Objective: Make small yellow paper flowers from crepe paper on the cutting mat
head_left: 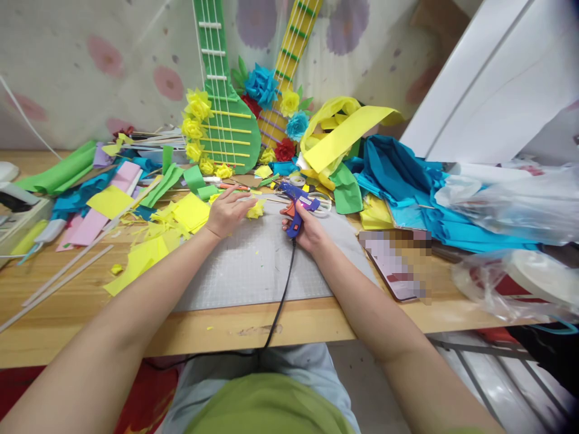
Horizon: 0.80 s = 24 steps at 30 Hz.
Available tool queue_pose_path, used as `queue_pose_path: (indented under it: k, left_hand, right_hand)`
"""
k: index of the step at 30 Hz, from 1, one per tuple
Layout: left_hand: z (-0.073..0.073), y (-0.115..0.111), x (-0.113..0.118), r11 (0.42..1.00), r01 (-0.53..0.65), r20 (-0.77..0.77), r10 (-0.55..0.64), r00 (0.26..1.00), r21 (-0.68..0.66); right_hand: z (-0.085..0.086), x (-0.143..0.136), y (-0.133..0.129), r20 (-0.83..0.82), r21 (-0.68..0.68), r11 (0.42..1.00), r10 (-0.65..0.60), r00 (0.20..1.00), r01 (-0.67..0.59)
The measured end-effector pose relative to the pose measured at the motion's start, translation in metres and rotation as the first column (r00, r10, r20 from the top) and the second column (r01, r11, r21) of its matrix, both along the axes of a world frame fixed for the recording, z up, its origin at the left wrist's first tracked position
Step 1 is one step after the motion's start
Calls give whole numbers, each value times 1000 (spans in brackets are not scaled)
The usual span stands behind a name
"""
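Observation:
My right hand [310, 229] is wrapped round the handle of a blue glue gun [295, 196] with an orange trigger. The gun is held over the grey cutting mat [271, 265], and its black cord hangs down over the table's front edge. To the left, my left hand [230, 212] is bent with its fingertips at a small yellow paper flower [256, 209]. The fingers appear to pinch it, though the thumb is hidden. A short gap separates the flower from the glue gun.
Yellow paper scraps [147, 259] and thin wooden strips [67, 274] lie left. Behind stand a green paper guitar [233, 129] and a yellow one [289, 54], both with paper flowers. Blue crepe paper [402, 175], a phone [393, 265] and a bagged tub [525, 280] are right.

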<state>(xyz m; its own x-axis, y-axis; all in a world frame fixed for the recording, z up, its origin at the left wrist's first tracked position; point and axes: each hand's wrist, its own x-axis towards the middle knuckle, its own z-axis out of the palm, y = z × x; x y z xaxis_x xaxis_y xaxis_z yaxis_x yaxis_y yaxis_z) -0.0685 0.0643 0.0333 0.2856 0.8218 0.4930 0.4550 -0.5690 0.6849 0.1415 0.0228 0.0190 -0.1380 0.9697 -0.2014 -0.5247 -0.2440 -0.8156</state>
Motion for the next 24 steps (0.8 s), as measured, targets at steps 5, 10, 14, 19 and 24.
queue_pose_path:
  k: [5, 10, 14, 19, 24]
  left_hand:
    - [-4, 4, -2, 989, 5, -87, 8, 996, 148]
    - [-12, 11, -4, 912, 76, -299, 53, 953, 402]
    - [-16, 14, -8, 850, 132, -408, 104, 907, 509]
    - [-13, 13, -10, 850, 177, -454, 80, 888, 497]
    - [-11, 15, -11, 847, 223, -512, 67, 856, 483]
  right_hand:
    - [2, 1, -1, -35, 11, 999, 36, 999, -36]
    - [6, 1, -3, -37, -16, 999, 30, 999, -31]
    - [6, 1, -3, -47, -22, 999, 31, 998, -32]
    - [4, 2, -2, -25, -22, 999, 36, 999, -37]
    - [0, 4, 1, -23, -3, 999, 43, 999, -43]
